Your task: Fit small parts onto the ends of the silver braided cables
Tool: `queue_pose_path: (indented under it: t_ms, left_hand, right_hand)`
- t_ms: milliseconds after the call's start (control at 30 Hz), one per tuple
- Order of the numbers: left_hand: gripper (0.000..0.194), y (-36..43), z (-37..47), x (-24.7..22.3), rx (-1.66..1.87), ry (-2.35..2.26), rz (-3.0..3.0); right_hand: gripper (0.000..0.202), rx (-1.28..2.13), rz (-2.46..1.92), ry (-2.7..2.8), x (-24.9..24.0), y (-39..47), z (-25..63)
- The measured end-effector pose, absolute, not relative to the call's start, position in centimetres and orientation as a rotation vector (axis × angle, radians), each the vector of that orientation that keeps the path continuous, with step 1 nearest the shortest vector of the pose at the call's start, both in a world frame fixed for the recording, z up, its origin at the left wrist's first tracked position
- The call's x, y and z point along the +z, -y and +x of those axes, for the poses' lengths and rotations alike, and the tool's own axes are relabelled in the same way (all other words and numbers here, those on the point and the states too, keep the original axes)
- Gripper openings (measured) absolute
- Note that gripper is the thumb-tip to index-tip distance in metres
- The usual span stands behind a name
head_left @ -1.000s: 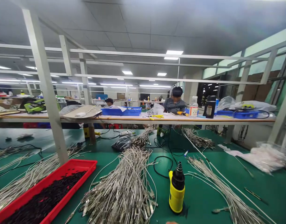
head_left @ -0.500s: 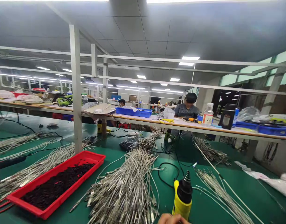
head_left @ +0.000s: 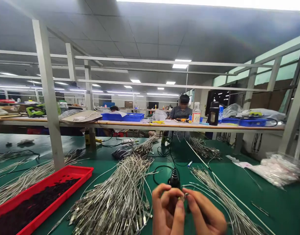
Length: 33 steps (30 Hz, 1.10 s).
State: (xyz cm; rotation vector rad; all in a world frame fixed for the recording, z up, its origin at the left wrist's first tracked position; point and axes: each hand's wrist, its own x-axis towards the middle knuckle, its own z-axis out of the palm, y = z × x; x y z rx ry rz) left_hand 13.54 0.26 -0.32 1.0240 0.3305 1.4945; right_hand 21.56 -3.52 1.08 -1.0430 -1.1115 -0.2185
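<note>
My left hand [head_left: 167, 209] and my right hand [head_left: 206, 210] meet at the lower middle of the head view. Their fingertips pinch a small silvery cable end [head_left: 184, 197] between them; fingers cover most of it. Just behind the hands, the black stepped nozzle of a heat gun [head_left: 174, 176] points upward, its lower body hidden by my fingers. To the left lies a large heap of grey cables [head_left: 125, 189] with metal USB plugs. On the right is a smaller bundle of similar cables [head_left: 220, 195].
A red tray [head_left: 85, 171] of small black pieces stands at the lower left. A white post [head_left: 51, 98] rises behind it. Above the green table [head_left: 240, 182] runs a shelf [head_left: 150, 125] with blue trays and bottles. One person [head_left: 180, 109] sits beyond it. Plastic bags [head_left: 277, 169] lie right.
Both hands now show together, pinching the cable end; before, only a few fingers appeared at the bottom edge by the heat gun. The view has turned right.
</note>
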Motion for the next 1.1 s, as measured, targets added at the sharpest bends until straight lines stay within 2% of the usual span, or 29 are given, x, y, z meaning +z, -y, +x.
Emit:
queue_pose_path:
  t_ms: [100, 333, 500, 833, 1100]
  left_hand:
    - [0.05, 0.2, 13.8, 1.0, 1.333, -0.23, 0.87]
    - [0.034, -0.1, 12.5, 1.2, 0.993, -0.27, 1.153]
    - [0.018, -0.1, 11.8, 1.8, 1.083, -0.378, 1.308]
    - [0.012, -0.1, 12.2, 0.5, 1.154, -0.351, 1.031]
    - [0.016, -0.2, 12.0, 1.1, 1.057, -0.362, 0.85]
  right_hand:
    - [0.015, -0.2, -1.032, 0.997, 2.1, 3.6, 21.4]
    - [0.011, -0.233, -1.052, 0.883, 0.3, 4.5, 21.3]
    - [0.017, -0.138, -1.121, 1.007, 0.2, 5.4, 21.5]
    - [0.024, -0.051, -1.174, 1.315, 0.3, 5.6, 21.9]
    - [0.026, -0.074, -1.167, 1.547, 0.1, 5.2, 22.8]
